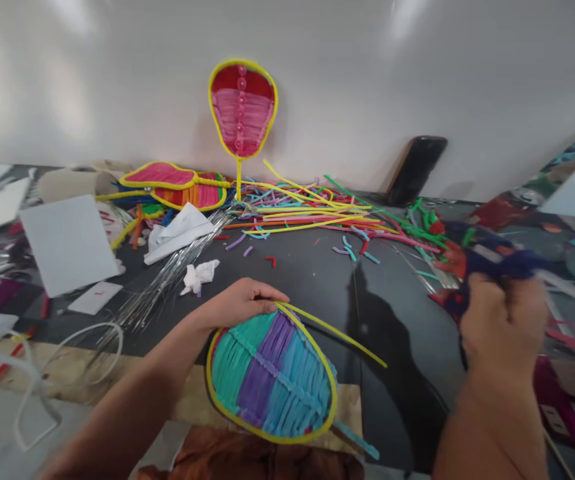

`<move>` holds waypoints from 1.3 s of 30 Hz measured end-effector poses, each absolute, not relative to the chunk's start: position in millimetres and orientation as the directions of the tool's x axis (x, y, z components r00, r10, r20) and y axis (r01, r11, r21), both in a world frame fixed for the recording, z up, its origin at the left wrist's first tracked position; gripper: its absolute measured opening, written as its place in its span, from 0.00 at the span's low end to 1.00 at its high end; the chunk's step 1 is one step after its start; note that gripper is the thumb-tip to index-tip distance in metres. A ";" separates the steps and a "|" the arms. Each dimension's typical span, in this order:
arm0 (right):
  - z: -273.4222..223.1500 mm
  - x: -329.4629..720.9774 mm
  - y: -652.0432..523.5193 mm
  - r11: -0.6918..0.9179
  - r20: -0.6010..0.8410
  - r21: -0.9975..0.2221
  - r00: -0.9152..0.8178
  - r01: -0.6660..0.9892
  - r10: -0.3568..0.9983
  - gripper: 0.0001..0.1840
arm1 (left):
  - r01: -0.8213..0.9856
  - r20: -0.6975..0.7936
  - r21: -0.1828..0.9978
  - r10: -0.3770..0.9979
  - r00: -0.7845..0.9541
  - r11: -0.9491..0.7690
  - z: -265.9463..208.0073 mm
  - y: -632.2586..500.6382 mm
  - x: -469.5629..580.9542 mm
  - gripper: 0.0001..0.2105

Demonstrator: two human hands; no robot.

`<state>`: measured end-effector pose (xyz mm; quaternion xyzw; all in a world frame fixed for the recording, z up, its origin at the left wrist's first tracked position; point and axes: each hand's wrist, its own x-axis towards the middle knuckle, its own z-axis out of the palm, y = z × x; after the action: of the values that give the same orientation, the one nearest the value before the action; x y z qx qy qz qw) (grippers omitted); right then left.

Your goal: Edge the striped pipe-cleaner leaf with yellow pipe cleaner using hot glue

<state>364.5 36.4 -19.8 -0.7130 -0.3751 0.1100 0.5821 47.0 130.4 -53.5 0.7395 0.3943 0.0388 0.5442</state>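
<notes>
Teal, purple and blue fuzzy strips have been laid right across a leaf-shaped panel (273,353), held just below the fingers of the left hand (240,303), at the near edge of the dark bench (295,263). So the filling looks pretty much done, and a pale blue fuzzy midrib (285,379) has been run down it too. Most of the rim's been edged with a yellow fuzzy strip (335,397); it's pinched by the left fingers up top, and whether it closes under them can't be told. Probably left: the loose yellow tail (347,338) right of those fingers, and maybe the light blue fuzzy stem (357,440) below, not covered in yellow. A blurry dark blue and orange tool (492,255), possibly a glue gun, is gripped by the curled fingers of the right hand (500,327), well apart from the panel.
</notes>
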 end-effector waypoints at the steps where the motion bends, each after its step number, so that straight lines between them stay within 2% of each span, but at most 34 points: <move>1: -19.2 361.7 35.2 -0.007 0.251 -0.943 0.725 0.333 0.641 0.13 | 0.542 -0.375 0.835 0.625 0.685 -0.093 -53.5 130.4 47.2 0.17; 3: -22.2 358.5 32.4 0.027 0.188 -0.975 0.753 0.221 0.631 0.10 | 0.548 -0.379 0.831 0.623 0.684 -0.095 -53.6 130.7 47.3 0.17; 5: -28.9 355.1 29.9 0.013 0.113 -0.988 0.668 0.152 0.735 0.16 | 0.553 -0.382 0.827 0.621 0.684 -0.100 -54.0 131.2 47.1 0.17; 7: -36.5 347.6 28.7 -0.012 0.036 -0.994 0.438 0.107 0.898 0.20 | 0.551 -0.380 0.828 0.621 0.685 -0.101 -54.8 131.6 46.8 0.17; 9: -43.1 336.2 29.0 -0.040 -0.032 -0.996 0.097 0.080 0.995 0.28 | 0.540 -0.378 0.837 0.616 0.691 -0.092 -55.6 132.1 46.6 0.17; 11: -48.7 324.3 30.3 -0.072 -0.082 -0.995 -0.151 0.071 0.985 0.34 | 0.523 -0.379 0.849 0.602 0.703 -0.078 -56.3 132.5 46.5 0.17; 13: -53.8 315.6 31.7 -0.107 -0.123 -0.991 -0.245 0.077 0.962 0.36 | 0.513 -0.385 0.856 0.587 0.712 -0.062 -56.9 132.9 46.3 0.16; 23: -63.3 307.4 34.5 -0.128 -0.177 -0.974 -0.271 0.189 0.946 0.33 | 0.485 -0.371 0.872 0.571 0.733 -0.056 -58.1 135.0 45.3 0.16; 29: -71.3 311.0 36.7 -0.127 -0.174 -0.970 -0.227 0.206 0.958 0.24 | 0.472 -0.379 0.881 0.563 0.734 -0.023 -62.3 134.2 43.6 0.15; 33: -65.4 315.8 37.4 -0.173 -0.210 -0.972 -0.254 0.162 0.944 0.26 | 0.467 -0.370 0.884 0.568 0.735 -0.029 -64.3 134.0 42.2 0.15; 39: -60.6 312.9 40.9 -0.215 -0.240 -0.968 -0.221 0.131 0.945 0.23 | 0.487 -0.374 0.872 0.565 0.736 -0.057 -60.5 135.3 44.6 0.14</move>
<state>312.9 40.9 -60.6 -0.5172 -0.5202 0.5831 0.3492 44.6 135.3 -60.5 0.7261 0.3621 0.0334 0.5836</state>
